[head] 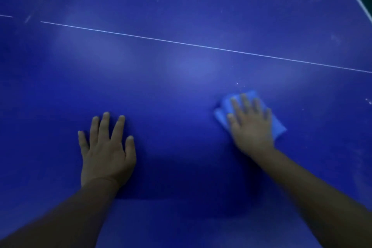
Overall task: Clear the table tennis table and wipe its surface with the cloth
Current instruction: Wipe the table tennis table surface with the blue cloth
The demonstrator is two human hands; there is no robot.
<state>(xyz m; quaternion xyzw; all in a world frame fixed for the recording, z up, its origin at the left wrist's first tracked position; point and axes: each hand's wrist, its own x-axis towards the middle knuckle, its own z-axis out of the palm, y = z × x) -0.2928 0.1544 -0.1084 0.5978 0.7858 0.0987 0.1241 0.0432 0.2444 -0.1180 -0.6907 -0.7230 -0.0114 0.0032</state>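
Here both hands lie flat-fingered on the table (181,86): left hand (106,147) bare, right hand (251,125) pressing the cloth (278,127).

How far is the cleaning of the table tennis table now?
Clearing looks done: nothing but the cloth lies on the visible table tennis table. In hand: the right hand presses the blue cloth flat; the left hand rests flat. Left: white specks and far smudges.

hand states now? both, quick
Left hand: open, flat on the table, holding nothing.
Right hand: open, fingers straight, pressing the cloth to the table.
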